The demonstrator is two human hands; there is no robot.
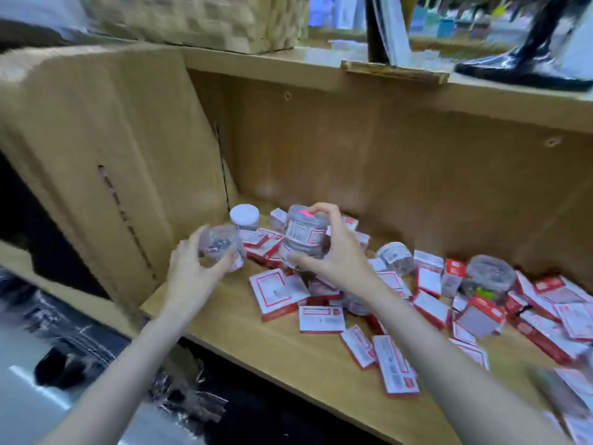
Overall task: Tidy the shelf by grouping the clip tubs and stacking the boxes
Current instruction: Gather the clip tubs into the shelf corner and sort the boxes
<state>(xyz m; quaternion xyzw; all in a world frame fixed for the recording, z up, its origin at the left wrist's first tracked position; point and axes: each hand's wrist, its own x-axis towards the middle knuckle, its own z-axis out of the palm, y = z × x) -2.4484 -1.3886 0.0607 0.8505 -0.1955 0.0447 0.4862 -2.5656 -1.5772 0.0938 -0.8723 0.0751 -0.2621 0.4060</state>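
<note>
Clear plastic clip tub [221, 248] in left hand [189, 271]: small, round, see-through, dark metal clips inside, edges blurred. Fingers curled round its side, thumb below, so hand clamped on tub; lifted above left end of shelf [244, 329]. Tilt of this tub not readable through blur.

Labelled clip tub [303, 234] in right hand [333, 252]: clear cylinder, white label with red border on its wall, pink mark on lid. Fingertips hooked over top rim, thumb pressed under base, grip closed on it. Long axis roughly upright, leaning slightly, lid towards back wall of shelf.

White-lidded tub [244, 217] upright in back left corner, just behind both held tubs. Another labelled tub [396, 256] on its side among boxes, axis roughly level. Further clear tub [489, 276] upright towards right, resting on boxes.

Red-and-white boxes [279, 293] strewn flat and askew over shelf from middle to right edge, overlapping, pointing every way, none stacked neatly.

Woven basket [205, 20] on board above.
</note>
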